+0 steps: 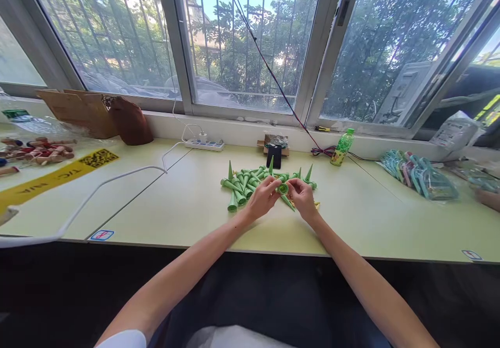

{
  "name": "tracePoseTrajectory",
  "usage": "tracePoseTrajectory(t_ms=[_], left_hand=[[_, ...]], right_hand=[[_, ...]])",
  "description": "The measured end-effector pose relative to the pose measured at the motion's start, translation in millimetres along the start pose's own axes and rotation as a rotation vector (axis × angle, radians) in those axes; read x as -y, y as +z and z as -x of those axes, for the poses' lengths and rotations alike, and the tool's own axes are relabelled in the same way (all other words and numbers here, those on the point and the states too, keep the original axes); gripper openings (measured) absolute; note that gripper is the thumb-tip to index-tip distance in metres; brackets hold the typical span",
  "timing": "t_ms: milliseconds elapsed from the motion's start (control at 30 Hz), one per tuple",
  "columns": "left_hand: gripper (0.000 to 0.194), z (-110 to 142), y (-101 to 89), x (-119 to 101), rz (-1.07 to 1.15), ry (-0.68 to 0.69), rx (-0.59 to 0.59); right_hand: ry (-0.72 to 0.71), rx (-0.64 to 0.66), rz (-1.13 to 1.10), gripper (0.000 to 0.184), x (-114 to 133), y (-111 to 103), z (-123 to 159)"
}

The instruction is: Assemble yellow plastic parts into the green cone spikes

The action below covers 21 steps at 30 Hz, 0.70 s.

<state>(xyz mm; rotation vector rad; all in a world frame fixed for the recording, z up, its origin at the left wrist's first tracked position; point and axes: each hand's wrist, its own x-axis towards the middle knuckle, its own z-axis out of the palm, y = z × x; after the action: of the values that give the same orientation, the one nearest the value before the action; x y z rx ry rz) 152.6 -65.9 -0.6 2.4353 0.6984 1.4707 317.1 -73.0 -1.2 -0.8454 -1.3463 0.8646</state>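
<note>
So both hands are on the same little piece here: the left hand (264, 198) has its thumb and fingertips pinched on the left side of a green cone (283, 188), and the right hand (302, 197) is pinching its right edge. The cone sits right between the two, at the fingertips, with its round open end turned up towards the viewer. There's a green spike (288, 203) poking out just below, can't tell if it's part of that one or another. A messy pile of green cones (244, 184) lies on the worktop (371, 218) just left of and beyond the grip, a few standing point up. Some yellow bits (317, 206) peek out by the right hand. Farther back there's a black phone (274, 156), and a green-capped bottle (342, 147) stands off to the far right of the pile.
</note>
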Motion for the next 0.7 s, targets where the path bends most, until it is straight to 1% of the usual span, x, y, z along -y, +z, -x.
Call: tracePoseTrajectory(t_ms=[67,100,200,233,300,367,467,533,600,700], left_hand=[[0.016,-2.5,0.9,-1.8,0.056,-0.076,-0.025],[0.02,-4.0,1.2,-3.2,0.092,-0.134,-0.035],[0.043,-8.5,0.9,-7.8,0.212,-0.326,-0.038],[0.047,-9.8,0.6,-9.1,0.258,-0.387,-0.033],[0.045,-12.0,-0.1,-10.9,0.363,-0.495,-0.013],[0.052,-13.8,-0.6,-12.1,0.479,-0.592,0.029],[0.07,-16.0,-1.7,-14.2,0.643,-0.72,0.156],[0.077,-16.8,-2.7,-16.1,0.724,-0.786,0.226],[0.078,-16.9,-3.8,-17.6,0.775,-0.824,0.241],[0.075,-16.0,-4.6,-17.5,0.816,-0.834,0.216]], right_hand=[[-0.015,-0.025,0.02,0.034,-0.3,0.3,-0.6],[-0.025,-0.049,0.038,0.034,-0.5,0.1,-1.1],[-0.064,-0.149,0.099,0.034,-1.9,-1.8,-2.6],[-0.074,-0.177,0.115,0.034,-2.3,-2.7,-3.0],[-0.085,-0.205,0.138,0.034,-2.4,-4.2,-3.2],[-0.097,-0.204,0.155,0.035,-1.1,-4.5,-2.2],[-0.138,-0.158,0.192,0.033,2.8,-2.5,0.9],[-0.17,-0.119,0.222,0.031,5.5,-0.8,3.1],[-0.195,-0.094,0.236,0.029,7.3,0.3,4.8],[-0.203,-0.079,0.231,0.028,7.4,0.3,5.7]])
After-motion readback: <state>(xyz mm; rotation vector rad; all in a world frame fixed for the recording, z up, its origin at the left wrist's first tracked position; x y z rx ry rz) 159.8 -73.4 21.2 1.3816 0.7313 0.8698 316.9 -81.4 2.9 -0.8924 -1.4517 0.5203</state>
